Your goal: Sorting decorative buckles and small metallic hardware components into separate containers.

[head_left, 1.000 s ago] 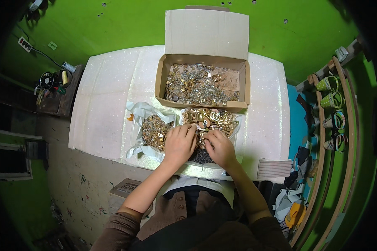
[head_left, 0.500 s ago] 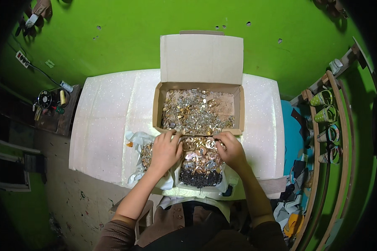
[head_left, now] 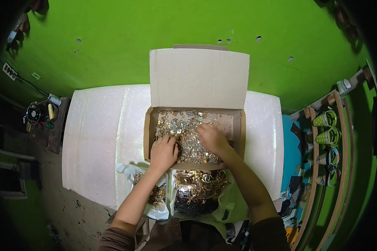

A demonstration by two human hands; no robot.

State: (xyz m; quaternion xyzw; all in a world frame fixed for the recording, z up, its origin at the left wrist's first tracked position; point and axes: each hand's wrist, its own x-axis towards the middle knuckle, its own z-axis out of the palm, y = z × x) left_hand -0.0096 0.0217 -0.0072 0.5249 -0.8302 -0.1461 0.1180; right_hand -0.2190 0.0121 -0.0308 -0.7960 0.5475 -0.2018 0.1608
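Both hands are inside an open cardboard box (head_left: 236,152), over a loose layer of small gold and silver metal pieces (head_left: 190,148). My left hand (head_left: 163,154) rests on the pieces near the box's left wall, its fingers bent forward and a little apart. Farther right and deeper in, my right hand (head_left: 212,138) has its fingers drawn together, tips down among the pieces. Whatever they may hold is hidden. In front of the box, a bag-lined container (head_left: 170,211) holds gold pieces, silver pieces and black beads. Beside my left forearm is a white plastic bag (head_left: 126,169) with more gold pieces.
The box's lid (head_left: 199,79) stands raised toward the green wall (head_left: 126,46). A glittery white cloth (head_left: 94,134) covers the table. A wooden rack with green and patterned shoes (head_left: 325,136) stands at the right. Spools lie on a small dark table (head_left: 46,138) at the left.
Both hands have moved from the box's front edge into the box, onto the metal pieces. The right hand has left the lined container. The view has tilted up slightly.
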